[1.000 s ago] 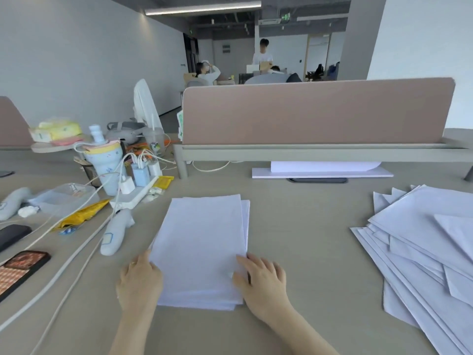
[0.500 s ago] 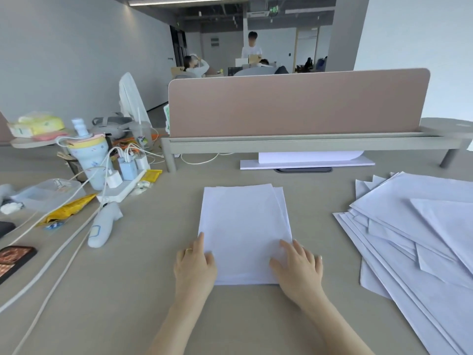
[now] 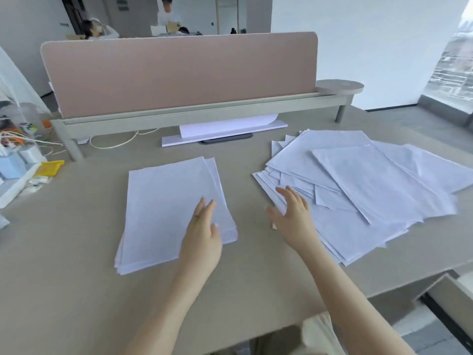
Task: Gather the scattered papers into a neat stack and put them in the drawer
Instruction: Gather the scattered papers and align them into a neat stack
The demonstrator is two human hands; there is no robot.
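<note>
Left hand [image 3: 202, 233]: palm down, fingers straight and close together, pointing forward; ring on one finger. Left forearm: bare, extended forward from lower centre. Right hand [image 3: 294, 213]: palm down, fingers straight and slightly spread, thumb out to the left. Right forearm: bare, angled in from lower right.

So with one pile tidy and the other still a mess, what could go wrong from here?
The loose pile is fanned out, and some sheets reach the desk's right edge, so a hasty sweep by the right hand could push some off. The neat stack is held only by the flat left hand; its edges already splay a little and may shift if bumped. Folded corners in the loose pile might crease when squared.
</note>
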